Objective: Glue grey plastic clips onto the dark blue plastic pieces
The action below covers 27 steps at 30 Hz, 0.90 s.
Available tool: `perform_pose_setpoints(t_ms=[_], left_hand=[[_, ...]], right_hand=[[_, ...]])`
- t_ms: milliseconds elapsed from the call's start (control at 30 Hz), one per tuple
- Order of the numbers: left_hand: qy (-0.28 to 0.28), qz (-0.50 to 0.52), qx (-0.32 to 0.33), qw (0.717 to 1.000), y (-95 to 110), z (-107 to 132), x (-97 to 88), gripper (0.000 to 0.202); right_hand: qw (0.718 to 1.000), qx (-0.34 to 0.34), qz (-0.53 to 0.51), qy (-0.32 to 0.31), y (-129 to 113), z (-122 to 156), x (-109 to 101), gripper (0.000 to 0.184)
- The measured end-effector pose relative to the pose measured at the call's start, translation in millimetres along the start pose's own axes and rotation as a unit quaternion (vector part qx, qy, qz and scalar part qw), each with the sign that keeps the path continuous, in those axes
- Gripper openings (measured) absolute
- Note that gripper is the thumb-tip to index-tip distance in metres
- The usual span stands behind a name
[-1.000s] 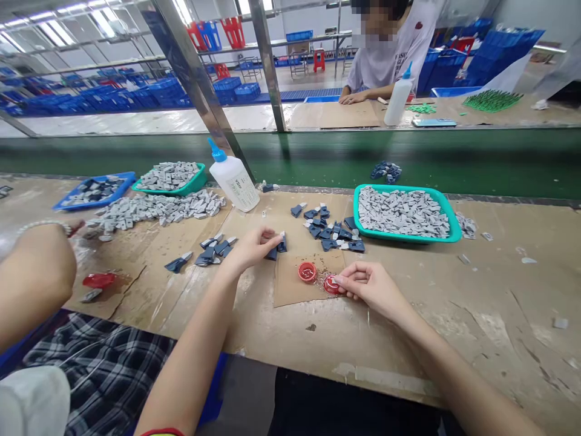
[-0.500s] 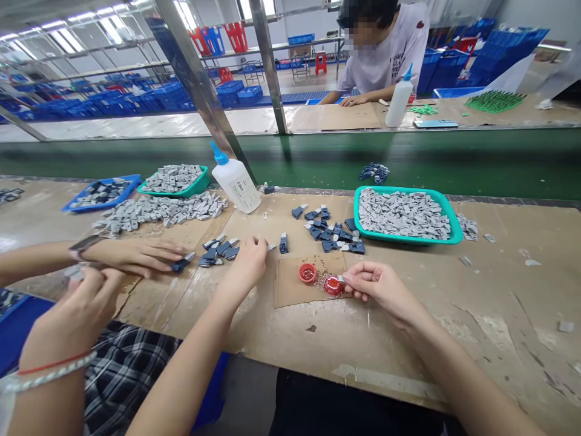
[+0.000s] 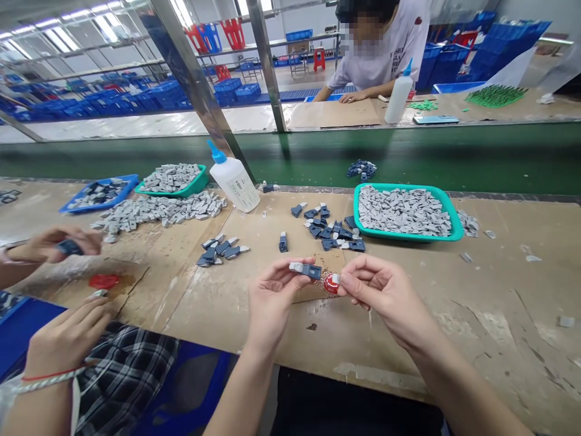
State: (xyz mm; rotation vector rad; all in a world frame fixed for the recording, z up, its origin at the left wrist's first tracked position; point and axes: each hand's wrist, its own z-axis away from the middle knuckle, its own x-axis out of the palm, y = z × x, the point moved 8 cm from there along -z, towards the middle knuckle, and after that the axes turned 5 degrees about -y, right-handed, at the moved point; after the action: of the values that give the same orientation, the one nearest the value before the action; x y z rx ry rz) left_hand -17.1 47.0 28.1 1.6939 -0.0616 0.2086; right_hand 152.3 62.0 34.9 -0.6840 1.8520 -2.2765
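Observation:
My left hand [image 3: 275, 293] is closed on a dark blue plastic part [image 3: 310, 270] with a light grey piece at its left end. To its right, my right hand [image 3: 379, 284] pinches a small light grey piece [image 3: 335, 278] over a red cap [image 3: 331, 284] of clear liquid. The two held pieces are apart. Beneath my hands is a small cardboard piece [image 3: 333, 260]; the second red cap is hidden behind my left hand. Farther back lie several loose dark blue parts [image 3: 327, 231], and one stands alone [image 3: 283, 242].
A green tray [image 3: 456, 227] of grey pieces stands back right. A white bottle with blue tip [image 3: 236, 184] leans near a grey heap [image 3: 158, 209]. At left, a co-worker's hands [image 3: 68, 333] work by a red lid [image 3: 103, 281]. A green conveyor [image 3: 308, 154] crosses behind; another person sits beyond.
My left hand has come back from the left pile to the middle with a dark blue part. My right hand stays by the red cap. The co-worker's hands moved apart.

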Motion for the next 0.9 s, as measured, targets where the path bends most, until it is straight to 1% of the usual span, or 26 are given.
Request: perform_pose_setpoints(t_ms=[67, 133, 300, 500, 567, 667, 733, 800, 833, 867, 900], left_hand=[[-0.008, 0.013, 0.003, 1.0, 2.7, 3.6, 11.9, 0.022], [-0.009, 0.023, 0.003, 1.0, 5.1, 4.7, 17.6, 0.023], [-0.004, 0.024, -0.004, 1.0, 8.1, 7.0, 22.1, 0.02], [0.011, -0.013, -0.017, 1.0, 3.3, 10.1, 25.1, 0.019], [0.015, -0.021, -0.023, 0.999, 0.7, 8.9, 25.9, 0.022], [0.011, -0.018, -0.054, 0.998, -6.0, 4.9, 26.5, 0.035], [0.005, -0.014, -0.069, 0.997, -9.3, 0.8, 24.4, 0.043], [0.001, -0.031, -0.061, 0.998, -8.5, -5.0, 17.1, 0.046], [0.005, -0.051, -0.048, 0.998, -6.5, -8.4, 10.1, 0.045], [0.017, -0.076, -0.032, 0.996, -3.8, -11.7, -0.1, 0.045], [0.038, -0.109, -0.016, 0.993, -0.7, -14.6, -13.3, 0.045]], right_hand=[[1.0, 0.005, -0.002, -0.002, 0.4, -0.7, 3.2, 0.023], [1.0, 0.01, 0.004, -0.001, 2.6, -2.0, 2.9, 0.024], [0.999, 0.022, 0.03, -0.004, 8.5, -4.2, 0.3, 0.027], [0.996, 0.052, 0.069, -0.015, 15.0, -4.9, -0.3, 0.035], [0.994, 0.062, 0.085, -0.024, 15.0, -6.0, 0.1, 0.035], [0.991, 0.048, 0.116, -0.05, 6.0, -12.5, 2.5, 0.036], [0.985, 0.044, 0.142, -0.09, -3.0, -24.7, 3.6, 0.036], [0.971, 0.047, 0.197, -0.127, -14.3, -48.2, -3.6, 0.038], [0.96, 0.046, 0.242, -0.13, -21.8, -65.5, -13.0, 0.041], [0.948, 0.04, 0.294, -0.114, -31.1, -86.8, -26.8, 0.045], [0.931, 0.023, 0.357, -0.077, -43.4, -111.4, -44.0, 0.05]])
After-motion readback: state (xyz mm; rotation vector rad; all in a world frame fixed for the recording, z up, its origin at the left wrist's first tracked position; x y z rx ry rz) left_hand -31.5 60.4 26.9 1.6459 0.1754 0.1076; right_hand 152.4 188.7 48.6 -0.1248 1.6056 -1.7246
